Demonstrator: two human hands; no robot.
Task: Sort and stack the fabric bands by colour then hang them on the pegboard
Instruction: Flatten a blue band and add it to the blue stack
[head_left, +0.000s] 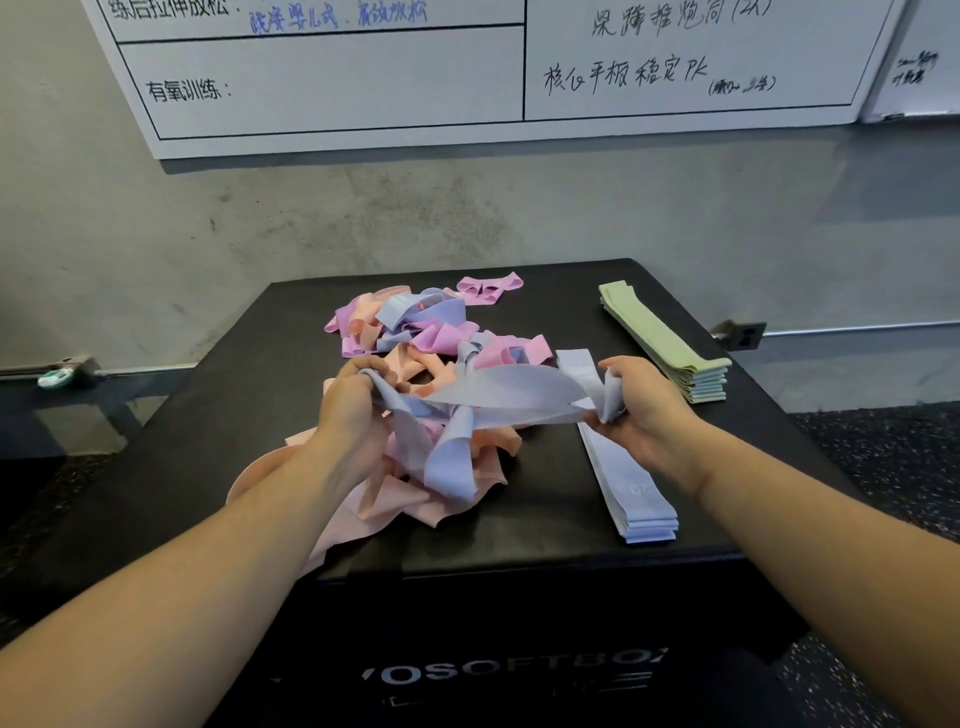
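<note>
Head view looks down on a black padded box whose top serves as the surface (519, 525). Both hands are raised just above it, stretching one lavender band (498, 397) between them: the left hand (358, 410) has its fingers curled around the band's left end, and the right hand (641, 410) pinches the bunched right end between thumb and fingers. Part of the band twists and droops in a loop below the left hand. Under and behind the hands lies a tangled heap of unsorted bands (415, 332) — pink, peach and lavender mixed together — spreading from the middle of the surface toward its near left edge. Just right of the heap, a neat stack of flat lavender bands (631, 493) runs lengthwise, partly under the right hand. Farther right, near the edge, sits a taller stack of pale green bands (670, 345). A whiteboard (467, 78) with handwriting hangs on the grey wall behind.
</note>
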